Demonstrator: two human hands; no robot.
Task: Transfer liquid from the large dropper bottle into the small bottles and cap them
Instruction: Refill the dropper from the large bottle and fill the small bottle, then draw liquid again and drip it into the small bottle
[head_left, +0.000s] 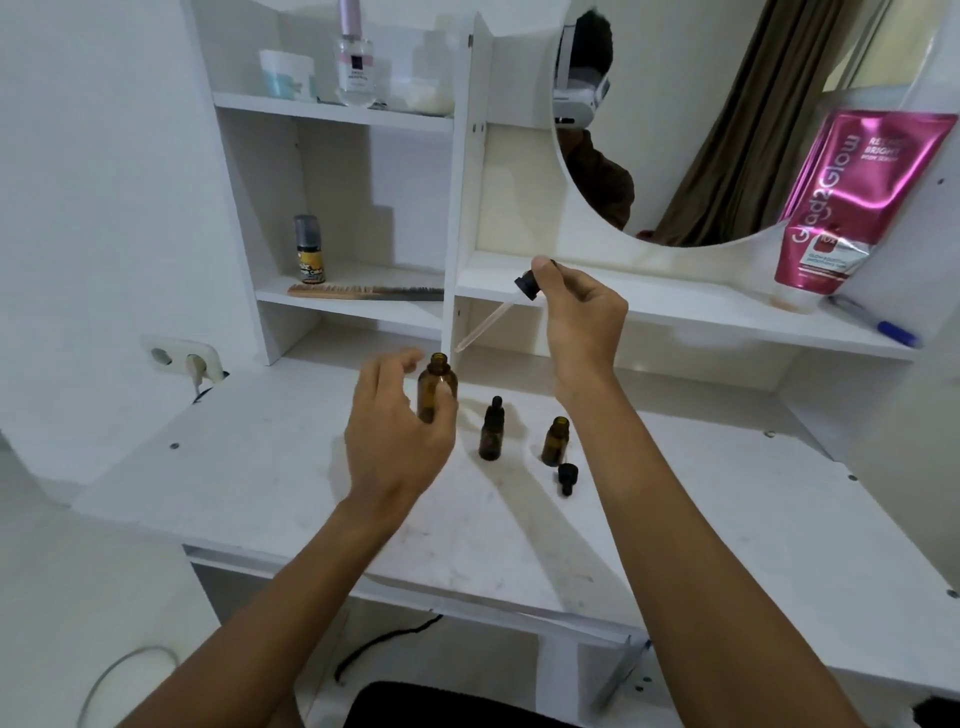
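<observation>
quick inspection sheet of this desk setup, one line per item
surface: white desk, scuffed and stained
job's things: large amber bottle open, upright; capped small bottle; open small bottle; loose dropper cap lying in front of it
clutter: comb, pink tube, blue pen on shelves
grips: right hand pinches dropper, pipette pointing down-left; left hand curled at the large bottle, contact unclear
cables: plug in wall socket; black cable under desk
surroundings: round mirror, white shelving

Pink tube (852, 208): "Glad2Glow" running up the side, "BRIGHT BODY SERUM" near the top, "10x" lower down.
Yellow-label bottle (307, 249): print too blurred to read.
</observation>
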